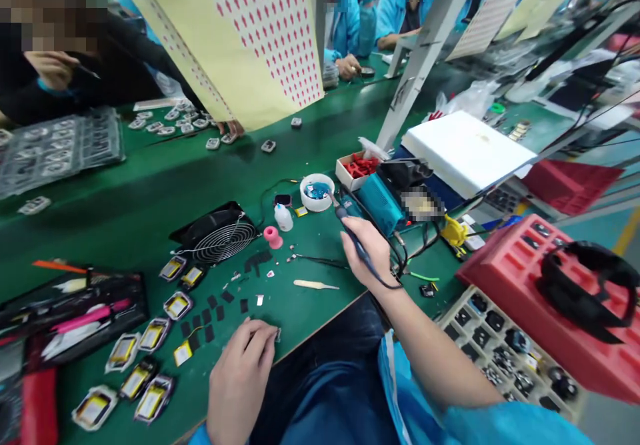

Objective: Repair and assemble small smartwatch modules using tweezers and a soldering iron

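My right hand (371, 250) is closed around a soldering iron (342, 213). Its tip reaches the rim of a round white dish (311, 203) with shiny blue material inside. Near the table's front edge, my left hand (243, 373) has its fingers pinched together. A tiny pale piece (279, 333) shows at its fingertips, too small to name. Between the hands lie pale-handled tweezers or a similar pointed tool (315, 285) and several black pads (220, 313). A small battery (183, 353) with a wire is left of my left hand.
Several watch-like cases (155, 333) with yellow-edged batteries lie at left, beside a tool pouch (125, 298). A fan with a wire guard (225, 241) stands behind. At right are a teal soldering station (381, 203), a parts tray (475, 351) and red foam (510, 258). Co-workers sit across the bench.
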`<state>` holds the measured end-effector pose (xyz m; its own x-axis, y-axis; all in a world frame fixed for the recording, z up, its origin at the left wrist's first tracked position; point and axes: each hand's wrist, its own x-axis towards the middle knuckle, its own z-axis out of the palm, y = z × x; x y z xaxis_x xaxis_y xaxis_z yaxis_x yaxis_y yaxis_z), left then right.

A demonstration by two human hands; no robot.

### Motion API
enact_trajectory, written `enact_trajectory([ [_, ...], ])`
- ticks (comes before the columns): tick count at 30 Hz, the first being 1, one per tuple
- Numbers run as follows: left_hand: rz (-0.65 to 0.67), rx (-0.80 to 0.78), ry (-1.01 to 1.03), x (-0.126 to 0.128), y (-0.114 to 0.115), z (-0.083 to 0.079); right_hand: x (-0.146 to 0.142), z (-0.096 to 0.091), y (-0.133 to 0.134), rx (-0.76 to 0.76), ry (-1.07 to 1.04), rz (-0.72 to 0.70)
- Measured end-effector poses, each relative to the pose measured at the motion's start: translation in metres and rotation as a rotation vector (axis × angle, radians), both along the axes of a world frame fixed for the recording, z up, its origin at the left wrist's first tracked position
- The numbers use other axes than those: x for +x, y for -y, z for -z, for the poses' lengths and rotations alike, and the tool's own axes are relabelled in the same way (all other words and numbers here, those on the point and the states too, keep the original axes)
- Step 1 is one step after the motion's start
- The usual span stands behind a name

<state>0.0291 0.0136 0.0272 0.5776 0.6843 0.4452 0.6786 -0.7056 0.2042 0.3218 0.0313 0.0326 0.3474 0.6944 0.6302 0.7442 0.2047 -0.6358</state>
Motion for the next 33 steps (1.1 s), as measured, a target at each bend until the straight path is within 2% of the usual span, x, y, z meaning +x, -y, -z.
enact_trajectory([
  [3,0.013,0.002,-0.008,-0.001,-0.001,-0.001,0.005,0.011,-0.02,-0.028,0.166,0.006],
  [7,-0.008,0.038,-0.008,-0.002,0.002,0.003,0.009,0.01,-0.017,-0.052,0.131,-0.034],
  [10,-0.026,0.014,0.012,-0.001,0.006,0.005,0.001,-0.003,0.01,-0.044,-0.093,0.026],
  [12,-0.029,-0.044,0.023,0.0,0.009,0.005,-0.008,-0.011,0.037,-0.101,-0.288,0.07],
  [16,-0.028,-0.143,0.061,0.003,0.01,0.006,-0.026,-0.013,0.091,-0.341,-0.453,-0.125],
  [18,-0.042,-0.173,0.078,0.004,0.011,0.006,-0.036,-0.007,0.109,-0.432,-0.474,-0.208],
  [20,-0.05,-0.196,0.085,0.004,0.011,0.007,-0.046,0.0,0.119,-0.461,-0.508,-0.258],
  [26,-0.048,-0.209,0.068,0.005,0.012,0.006,-0.063,0.01,0.12,-0.381,-0.562,-0.413],
  [33,-0.036,-0.22,0.125,0.005,0.012,0.007,-0.065,0.009,0.117,-0.344,-0.51,-0.422],
])
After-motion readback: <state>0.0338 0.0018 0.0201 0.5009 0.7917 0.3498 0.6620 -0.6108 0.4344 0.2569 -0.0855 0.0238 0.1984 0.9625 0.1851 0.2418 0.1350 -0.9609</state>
